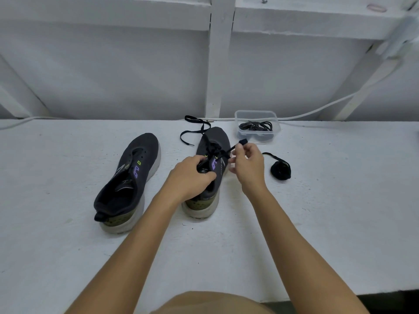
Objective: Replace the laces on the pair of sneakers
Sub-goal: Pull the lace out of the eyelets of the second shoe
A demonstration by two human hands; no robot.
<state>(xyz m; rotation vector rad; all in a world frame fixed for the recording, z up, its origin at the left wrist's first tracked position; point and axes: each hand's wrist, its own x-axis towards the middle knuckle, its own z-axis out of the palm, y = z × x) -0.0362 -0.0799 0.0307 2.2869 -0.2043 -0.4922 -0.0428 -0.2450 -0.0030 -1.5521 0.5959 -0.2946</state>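
Lace (223, 152) in R grip (246, 165) — over sneaker (215, 141).

A white painted bench (317, 200) with a rough, speckled top carries everything; a dark sneaker without laces (133, 173) stands on its left part, toe pointing away; a second dark sneaker (213, 159) stands near the middle, partly laced; a loose black lace (192, 130) trails on the surface just beyond its toe; a clear plastic container (257, 126) holding dark laces sits at the back edge; a coiled black lace (280, 169) lies to the right; a white cable (317, 113) runs along the back.
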